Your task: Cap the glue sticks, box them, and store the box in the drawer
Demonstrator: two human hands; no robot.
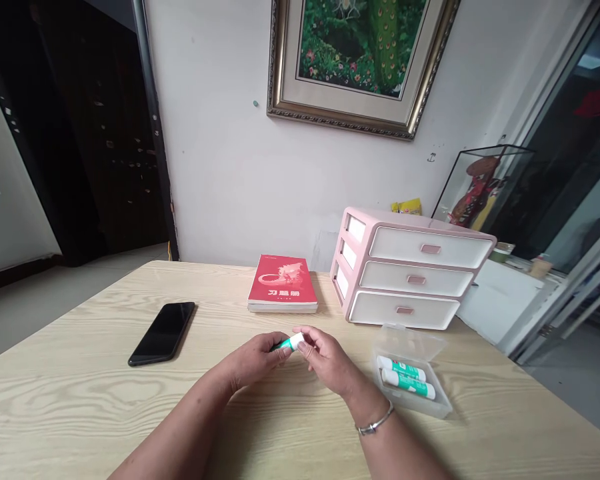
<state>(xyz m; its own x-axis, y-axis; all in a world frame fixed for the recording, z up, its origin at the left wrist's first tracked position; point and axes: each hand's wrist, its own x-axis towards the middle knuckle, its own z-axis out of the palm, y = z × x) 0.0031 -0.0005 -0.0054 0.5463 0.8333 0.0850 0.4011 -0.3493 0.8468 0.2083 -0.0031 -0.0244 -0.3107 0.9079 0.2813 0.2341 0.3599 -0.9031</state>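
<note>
Glue stick (291, 343) is level between left hand (253, 360) and right hand (327, 360); both close fingers on its ends, holding steady.

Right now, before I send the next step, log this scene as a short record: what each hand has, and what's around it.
left hand: fingers on the green end of a glue stick
right hand: fingers on the white end of the same stick
nearest: open clear plastic box beside the right hand, with two more glue sticks inside
also on the wooden table: black phone, red book, pink-and-white drawers
</note>
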